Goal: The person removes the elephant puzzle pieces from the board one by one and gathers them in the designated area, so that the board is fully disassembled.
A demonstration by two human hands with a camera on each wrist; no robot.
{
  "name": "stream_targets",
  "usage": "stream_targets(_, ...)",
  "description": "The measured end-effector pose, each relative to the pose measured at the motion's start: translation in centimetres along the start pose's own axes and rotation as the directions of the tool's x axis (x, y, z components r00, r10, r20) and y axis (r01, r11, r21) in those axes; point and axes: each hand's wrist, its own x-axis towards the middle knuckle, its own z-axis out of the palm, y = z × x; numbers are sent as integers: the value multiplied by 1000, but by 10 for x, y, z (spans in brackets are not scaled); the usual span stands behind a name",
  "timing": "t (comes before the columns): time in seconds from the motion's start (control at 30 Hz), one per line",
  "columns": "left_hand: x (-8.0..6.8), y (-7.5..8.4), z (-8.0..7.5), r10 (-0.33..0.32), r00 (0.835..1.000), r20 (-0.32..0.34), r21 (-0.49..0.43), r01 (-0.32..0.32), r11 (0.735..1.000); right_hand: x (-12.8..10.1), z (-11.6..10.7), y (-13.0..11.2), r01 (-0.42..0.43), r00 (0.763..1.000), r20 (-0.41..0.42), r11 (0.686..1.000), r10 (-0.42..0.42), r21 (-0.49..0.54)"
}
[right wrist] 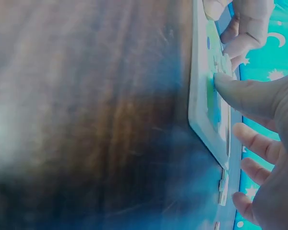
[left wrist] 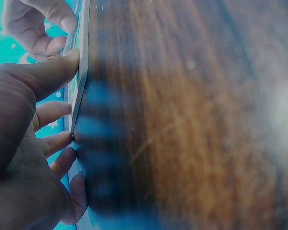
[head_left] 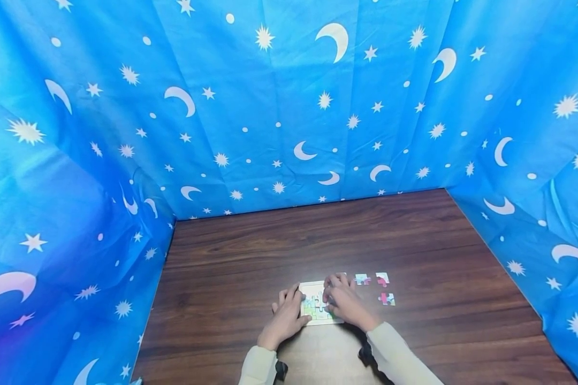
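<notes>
A jigsaw puzzle tray (head_left: 325,322) with a pale rim lies on the table, partly filled with light green and blue pieces. My left hand (head_left: 287,315) holds its left side, thumb on the front rim and fingers along the edge. In the left wrist view the thumb (left wrist: 62,69) lies against the tray's edge. Over the tray's right half, my right hand (head_left: 348,303) pinches a puzzle piece (head_left: 319,300) among the others. That piece (right wrist: 225,62) stands slightly above the board in the right wrist view, at the right thumb's tip. The right hand covers the tray's right part.
Loose puzzle pieces lie right of the tray: one blue and pink (head_left: 362,279), one white and red (head_left: 382,279), one pink and blue (head_left: 387,299). Another shows partly behind the right hand. A blue star-and-moon curtain (head_left: 289,107) surrounds the dark wooden table (head_left: 212,278).
</notes>
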Motion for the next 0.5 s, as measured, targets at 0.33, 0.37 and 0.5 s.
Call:
stream_targets(0.33, 0, -2, 3, -15, 1000, 6, -7, 15, 1000, -22, -16, 14, -19, 993, -118, 1000, 20, 2)
stream_targets(0.37, 0, -2, 3, -18, 1000, 10, -5, 18, 1000, -24, -18, 16, -28, 992, -124, 1000, 28, 6)
stream_targets(0.5, 0, 0, 3, -36, 999, 26, 5, 36, 999, -34, -27, 26, -61, 988, -143, 998, 60, 0)
